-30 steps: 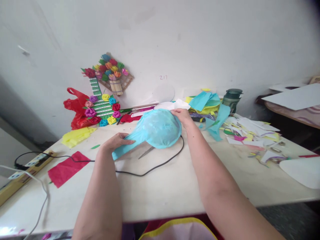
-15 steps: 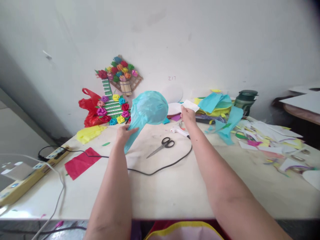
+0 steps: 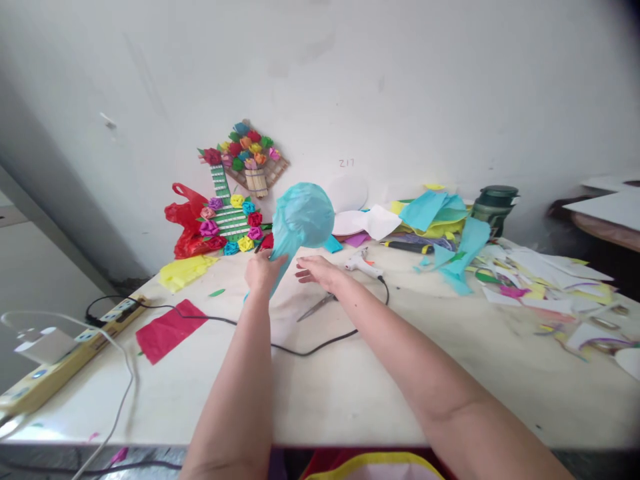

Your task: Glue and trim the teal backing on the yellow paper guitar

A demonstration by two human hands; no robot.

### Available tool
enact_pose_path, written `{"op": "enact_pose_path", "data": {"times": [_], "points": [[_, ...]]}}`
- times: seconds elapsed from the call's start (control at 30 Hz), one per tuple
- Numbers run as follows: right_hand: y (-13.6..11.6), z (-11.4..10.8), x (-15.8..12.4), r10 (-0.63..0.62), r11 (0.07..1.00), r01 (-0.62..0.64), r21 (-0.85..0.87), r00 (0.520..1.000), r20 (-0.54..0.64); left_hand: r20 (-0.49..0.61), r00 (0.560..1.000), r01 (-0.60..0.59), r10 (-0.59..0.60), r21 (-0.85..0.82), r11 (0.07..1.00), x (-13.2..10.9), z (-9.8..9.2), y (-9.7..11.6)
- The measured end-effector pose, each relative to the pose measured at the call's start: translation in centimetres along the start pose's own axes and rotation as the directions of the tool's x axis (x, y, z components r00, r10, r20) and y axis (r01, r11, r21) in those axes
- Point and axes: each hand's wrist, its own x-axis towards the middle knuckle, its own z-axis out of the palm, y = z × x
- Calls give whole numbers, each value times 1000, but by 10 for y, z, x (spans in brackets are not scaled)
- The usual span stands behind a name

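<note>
My left hand point(image 3: 263, 271) is closed round the narrow lower end of a turquoise tissue-paper ball point(image 3: 303, 215) and holds it upright above the white table point(image 3: 350, 380). The round puffed top stands above my fingers. My right hand point(image 3: 317, 270) hovers just to the right of the stem, fingers stretched out and apart, holding nothing. Scissors point(image 3: 316, 307) lie on the table partly under my right wrist. A white glue gun point(image 3: 364, 265) lies behind my right hand, its black cord point(image 3: 320, 345) looping across the table.
Paper-flower crafts point(image 3: 235, 217) and a red plastic bag point(image 3: 185, 223) lean on the wall. A red sheet point(image 3: 170, 329), yellow tissue point(image 3: 187, 271) and a power strip point(image 3: 65, 353) lie left. Turquoise sheets point(image 3: 440, 220), a green jar point(image 3: 494, 207) and paper scraps point(image 3: 540, 280) cover the right.
My left hand lifted the turquoise ball from flat on the table to upright. My right hand let go of its top, reached back, then came in beside the stem. The scissors were uncovered.
</note>
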Motion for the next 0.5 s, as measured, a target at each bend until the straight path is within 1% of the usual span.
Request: {"op": "enact_pose_path", "data": {"times": [0.07, 0.17, 0.33, 0.5], "points": [[2, 1, 2, -4, 999, 3, 51, 1000, 17, -70, 997, 20, -13, 106, 994, -6, 2, 9], [3, 3, 3, 7, 996, -10, 87, 999, 35, -121, 993, 19, 9, 221, 975, -13, 5, 18], [5, 3, 4, -20, 989, 14, 148, 999, 44, -110, 993, -15, 50, 298, 954, -18, 10, 20], [6, 2, 8, -42, 981, 28, 193, 997, 71, -115, 990, -46, 85, 307, 950, -20, 15, 18]]}}
